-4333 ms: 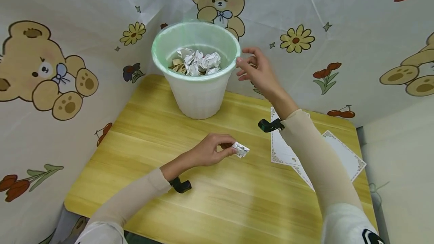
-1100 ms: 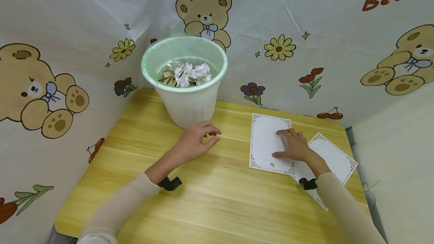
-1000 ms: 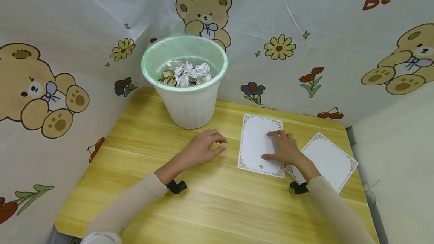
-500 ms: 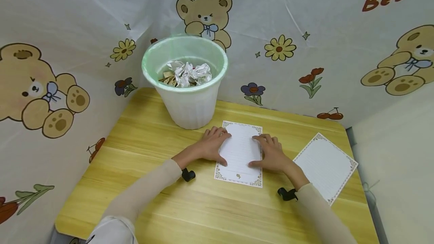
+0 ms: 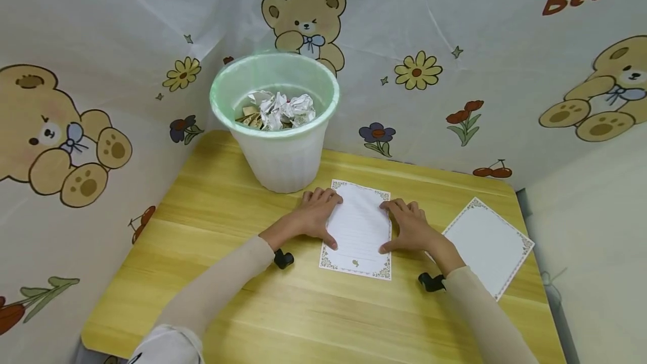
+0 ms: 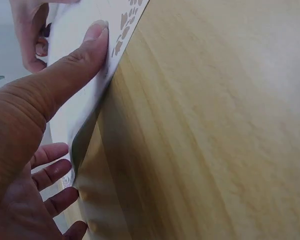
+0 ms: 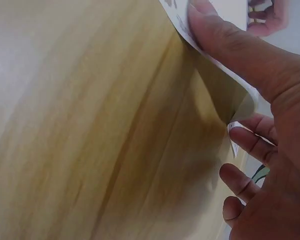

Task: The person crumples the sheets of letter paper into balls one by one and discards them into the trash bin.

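A sheet of lined letter paper (image 5: 358,229) with a brown ornamental border lies on the table before the bin. My left hand (image 5: 315,219) holds its left edge, with the thumb (image 6: 92,45) on the top face and the other fingers along the edge. On the opposite side my right hand (image 5: 406,226) holds the right edge, thumb (image 7: 225,32) on top. Both wrist views show the side edges bowed up off the wood. How far the fingertips reach underneath is partly hidden.
Crumpled paper (image 5: 280,110) fills part of a pale green and white bin (image 5: 283,156) at the back left. More bordered paper (image 5: 487,246) lies on the right of the wooden table (image 5: 323,319). Bear-printed cloth (image 5: 384,10) hangs behind.
A small crumpled piece has left my left hand. My right hand slid a sheet leftward off the papers at right, and my left hand came to its left edge. Lately my right hand shifted slightly right.
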`<state>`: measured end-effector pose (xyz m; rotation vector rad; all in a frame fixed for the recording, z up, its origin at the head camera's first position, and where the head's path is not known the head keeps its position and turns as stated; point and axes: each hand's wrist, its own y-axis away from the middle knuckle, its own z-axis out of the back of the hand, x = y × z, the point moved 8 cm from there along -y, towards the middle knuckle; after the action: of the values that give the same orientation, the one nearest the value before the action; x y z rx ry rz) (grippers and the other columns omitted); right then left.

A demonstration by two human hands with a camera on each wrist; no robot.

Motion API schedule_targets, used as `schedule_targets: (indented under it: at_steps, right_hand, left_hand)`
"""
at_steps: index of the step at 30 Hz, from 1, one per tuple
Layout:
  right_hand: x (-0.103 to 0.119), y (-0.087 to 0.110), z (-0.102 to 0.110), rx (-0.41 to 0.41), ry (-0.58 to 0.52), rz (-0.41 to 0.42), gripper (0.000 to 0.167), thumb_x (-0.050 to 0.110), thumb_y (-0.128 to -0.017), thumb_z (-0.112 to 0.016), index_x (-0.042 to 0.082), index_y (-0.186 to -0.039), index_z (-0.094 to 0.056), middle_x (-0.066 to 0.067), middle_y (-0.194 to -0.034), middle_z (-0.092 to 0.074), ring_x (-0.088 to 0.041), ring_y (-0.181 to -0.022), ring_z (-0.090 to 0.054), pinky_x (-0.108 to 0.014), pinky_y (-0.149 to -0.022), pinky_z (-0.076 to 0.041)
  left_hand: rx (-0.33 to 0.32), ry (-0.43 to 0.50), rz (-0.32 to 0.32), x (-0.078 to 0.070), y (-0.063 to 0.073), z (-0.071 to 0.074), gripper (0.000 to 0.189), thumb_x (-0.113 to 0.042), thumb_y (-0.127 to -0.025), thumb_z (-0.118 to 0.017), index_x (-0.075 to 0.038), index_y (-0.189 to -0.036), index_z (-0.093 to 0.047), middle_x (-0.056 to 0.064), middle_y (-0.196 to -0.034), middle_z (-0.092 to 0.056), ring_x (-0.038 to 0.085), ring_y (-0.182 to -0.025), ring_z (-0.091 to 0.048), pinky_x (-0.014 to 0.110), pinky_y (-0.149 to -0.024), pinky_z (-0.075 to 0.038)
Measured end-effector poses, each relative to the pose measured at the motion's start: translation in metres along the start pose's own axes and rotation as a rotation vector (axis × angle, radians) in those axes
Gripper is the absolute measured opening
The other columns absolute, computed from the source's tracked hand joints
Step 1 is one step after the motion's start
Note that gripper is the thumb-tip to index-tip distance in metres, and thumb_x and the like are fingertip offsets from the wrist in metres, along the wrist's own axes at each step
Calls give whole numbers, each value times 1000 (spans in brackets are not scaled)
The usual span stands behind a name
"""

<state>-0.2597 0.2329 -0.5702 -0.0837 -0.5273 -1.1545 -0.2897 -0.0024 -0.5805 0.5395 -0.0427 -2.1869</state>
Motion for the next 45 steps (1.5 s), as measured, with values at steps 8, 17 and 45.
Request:
schedule_targets:
  at_steps: [8, 17, 45]
  right_hand:
    - [13, -4, -5, -111, -120, 104, 57, 36, -89, -90, 14, -136, -66, -5, -135, -70, -26, -108, -46, -43, -92, -31]
    - [15, -2, -6, -315, -238, 129, 4, 17, -99, -80, 16, -103, -79, 3, -90, -71, -15, -83, -43, -29, -73, -38]
    - [30, 56, 50, -696, -968, 200, 56, -10, -103, -62, 3, -156, -53, 5, -99, -79, -8, -73, -76, -21, -57, -60]
  left_hand:
    - [-108, 68, -37, 0, 2, -3, 68, -63, -79, -91, -30, -128, -58, -11, -127, -58, 19, -119, -43, 51, -110, -32]
    - [-372, 91, -68, -1, 1, 3, 5, -29, -103, -75, -30, -106, -79, -12, -94, -70, 13, -88, -46, 39, -93, -35]
    - [-660, 1006, -238, -23, 52, 74, 26, -2, -96, -79, -6, -123, -77, 17, -107, -73, 15, -80, -72, 24, -71, -60]
